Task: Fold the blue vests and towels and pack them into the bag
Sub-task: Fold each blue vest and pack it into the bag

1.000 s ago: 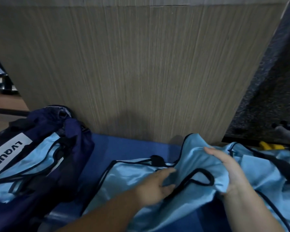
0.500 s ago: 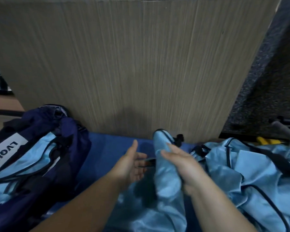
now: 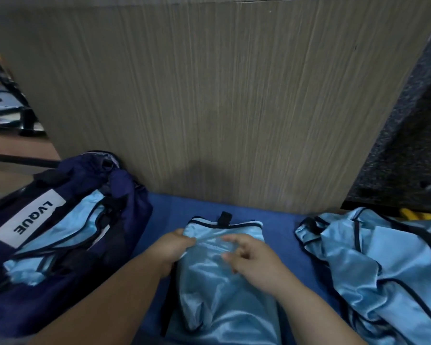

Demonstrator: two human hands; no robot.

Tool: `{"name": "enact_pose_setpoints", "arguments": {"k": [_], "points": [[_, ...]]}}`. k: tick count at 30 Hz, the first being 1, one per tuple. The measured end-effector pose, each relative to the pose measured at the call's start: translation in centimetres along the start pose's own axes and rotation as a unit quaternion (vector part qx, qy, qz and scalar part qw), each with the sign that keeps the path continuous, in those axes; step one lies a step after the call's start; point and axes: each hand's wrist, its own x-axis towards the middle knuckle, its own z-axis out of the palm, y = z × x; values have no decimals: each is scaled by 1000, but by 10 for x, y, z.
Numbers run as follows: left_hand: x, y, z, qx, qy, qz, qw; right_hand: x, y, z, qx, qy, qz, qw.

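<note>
The only legible lettering is "LVQUE", black capitals on a white rectangular label [image 3: 29,218]. That label sits on the dark navy bag [image 3: 90,275]. The word runs sideways along the label.

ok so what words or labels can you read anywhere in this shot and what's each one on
"LVQUE": black capitals on the white label of the navy bag, lying sideways to the camera.
No other text: none shows on the folded vest, the vest pile or the wood panel.

Indoor workroom, wood-grain panel [image 3: 209,95], blue-covered table [image 3: 184,210], dark speckled floor [image 3: 408,145]
</note>
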Motion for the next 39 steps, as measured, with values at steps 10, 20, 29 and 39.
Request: {"name": "enact_pose_setpoints", "arguments": {"k": [10, 20, 29, 39], "points": [[6, -3, -6, 164, 21, 76, 983, -6, 15, -21, -238, 20, 167, 957], [18, -20, -19, 413, 90, 286, 860, 0, 28, -31, -113, -47, 115, 986], [13, -40, -28, 625, -137, 239, 730, -1, 40, -21, -337, -52, 90, 936], [-4, -46, -49, 415, -52, 288, 861, -7, 43, -41, -300, 27, -89, 950]]}}
